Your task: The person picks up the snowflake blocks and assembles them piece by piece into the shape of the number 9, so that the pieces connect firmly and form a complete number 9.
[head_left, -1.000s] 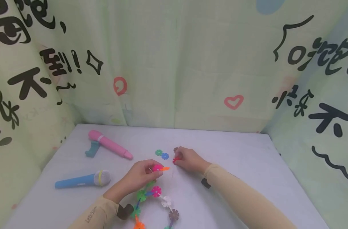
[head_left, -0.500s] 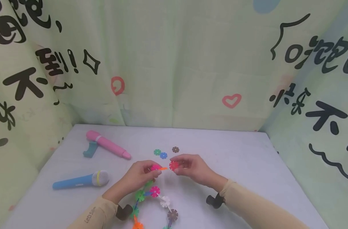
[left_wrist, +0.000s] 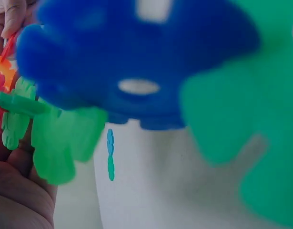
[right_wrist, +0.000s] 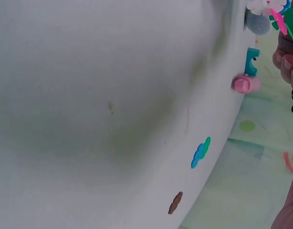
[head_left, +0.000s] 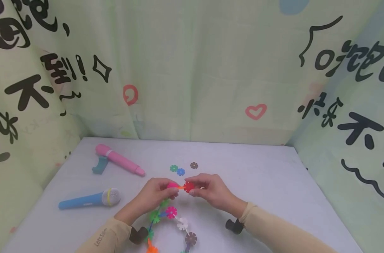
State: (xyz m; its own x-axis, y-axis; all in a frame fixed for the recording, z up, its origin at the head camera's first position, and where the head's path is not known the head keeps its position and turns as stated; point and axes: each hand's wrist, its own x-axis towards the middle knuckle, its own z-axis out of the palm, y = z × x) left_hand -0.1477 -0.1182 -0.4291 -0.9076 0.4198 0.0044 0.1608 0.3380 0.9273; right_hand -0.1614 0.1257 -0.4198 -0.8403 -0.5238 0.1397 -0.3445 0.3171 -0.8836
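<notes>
In the head view my left hand (head_left: pixel 152 193) pinches a pink snowflake disc (head_left: pixel 172 185) that has an orange disc (head_left: pixel 181 187) joined edge-on to it. The fingers of my right hand (head_left: pixel 215 192) pinch a red snowflake disc (head_left: pixel 188 187), whose rim meets the orange one. How deep the slots sit is too small to tell. A chain of joined discs (head_left: pixel 155 215) runs from below my left hand and curves over the table, partly out of frame. Close to the left wrist camera, a blue disc (left_wrist: pixel 113 52) and a green disc (left_wrist: pixel 222 109) hide much of the view.
Loose green (head_left: pixel 174 168), blue (head_left: pixel 180 172) and brown discs (head_left: pixel 194 165) lie beyond my hands on the white table (head_left: pixel 258 168). To the left are a pink toy microphone (head_left: pixel 120 160), a teal piece (head_left: pixel 100 165) and a blue microphone (head_left: pixel 89 199). Printed curtains (head_left: pixel 220 70) surround the table.
My right hand has brought the red disc from near the brown one toward me, then left against the orange disc. The left hand has stayed nearly in place.
</notes>
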